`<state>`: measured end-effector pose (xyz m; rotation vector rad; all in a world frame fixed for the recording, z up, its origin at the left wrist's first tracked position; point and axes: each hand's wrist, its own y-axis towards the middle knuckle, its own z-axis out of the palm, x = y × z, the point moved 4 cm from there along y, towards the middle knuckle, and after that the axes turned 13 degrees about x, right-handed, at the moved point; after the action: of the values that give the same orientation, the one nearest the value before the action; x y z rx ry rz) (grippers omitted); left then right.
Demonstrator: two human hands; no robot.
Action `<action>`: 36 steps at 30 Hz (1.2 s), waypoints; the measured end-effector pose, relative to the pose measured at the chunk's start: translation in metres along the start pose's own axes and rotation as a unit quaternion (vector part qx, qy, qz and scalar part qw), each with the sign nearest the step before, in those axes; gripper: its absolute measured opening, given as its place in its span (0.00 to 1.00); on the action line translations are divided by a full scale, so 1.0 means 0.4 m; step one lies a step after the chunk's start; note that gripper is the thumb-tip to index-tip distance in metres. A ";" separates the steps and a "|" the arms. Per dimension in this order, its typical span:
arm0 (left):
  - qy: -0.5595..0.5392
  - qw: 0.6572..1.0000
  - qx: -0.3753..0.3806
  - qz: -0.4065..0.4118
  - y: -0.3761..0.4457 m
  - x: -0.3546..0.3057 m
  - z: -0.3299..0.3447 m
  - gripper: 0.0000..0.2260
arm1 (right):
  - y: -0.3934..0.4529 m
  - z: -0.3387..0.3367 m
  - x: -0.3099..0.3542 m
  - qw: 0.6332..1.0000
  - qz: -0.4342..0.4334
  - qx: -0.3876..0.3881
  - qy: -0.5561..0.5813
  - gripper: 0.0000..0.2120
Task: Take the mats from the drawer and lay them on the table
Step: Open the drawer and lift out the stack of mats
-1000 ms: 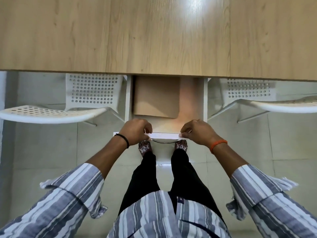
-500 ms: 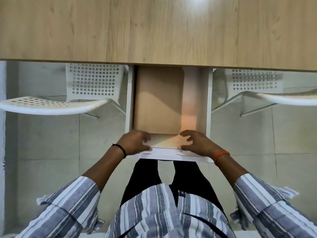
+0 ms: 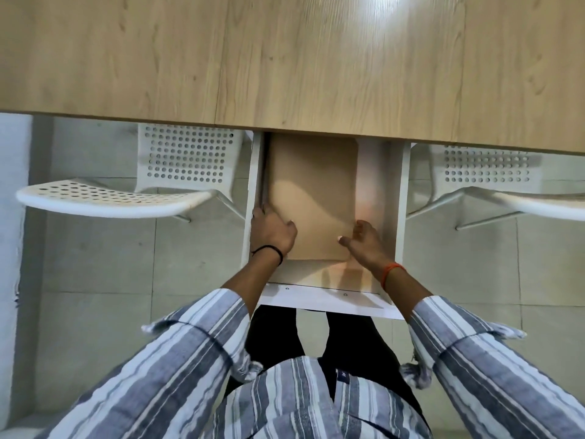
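Note:
A white drawer (image 3: pixel 397 198) stands pulled out from under the light wooden table (image 3: pixel 285 58). Tan mats (image 3: pixel 311 191) lie flat in a stack inside it, against the drawer's left wall. My left hand (image 3: pixel 272 231) rests on the stack's near left edge, fingers curled down along that side. My right hand (image 3: pixel 367 240) sits at the stack's near right edge, thumb on top of the mats and fingers spread. The far end of the stack is hidden under the tabletop.
Two white perforated chairs flank the drawer, the left chair (image 3: pixel 126 198) and the right chair (image 3: pixel 506 191), both tucked partly under the table. Pale floor tiles (image 3: pixel 110 280) lie below. My legs stand just behind the drawer front (image 3: pixel 319 301).
The drawer has slid out toward me. Both hands left its front panel and moved forward into it, landing on the mats' near edges.

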<state>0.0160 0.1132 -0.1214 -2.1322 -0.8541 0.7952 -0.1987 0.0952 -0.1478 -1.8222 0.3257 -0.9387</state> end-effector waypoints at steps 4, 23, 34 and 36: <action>-0.037 0.999 0.035 -0.016 0.037 0.000 0.008 0.20 | 0.014 -0.020 -0.024 0.999 0.011 0.001 0.035 0.34; -0.144 0.918 0.366 0.056 -0.044 -0.023 -0.190 0.13 | -0.012 -0.062 -0.006 0.973 -0.005 0.119 0.199 0.30; -0.253 0.906 0.301 0.159 -0.151 -0.119 -0.359 0.25 | -0.134 -0.250 0.243 0.972 -0.163 0.079 0.148 0.10; -0.352 0.876 0.294 0.147 -0.142 -0.136 -0.351 0.24 | -0.162 -0.300 0.300 0.969 -0.199 0.030 0.142 0.10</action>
<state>0.0681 0.0506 0.0175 -1.4227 -0.5099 1.7992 -0.2190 -0.0274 -0.0156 -1.7291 0.1028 -1.4805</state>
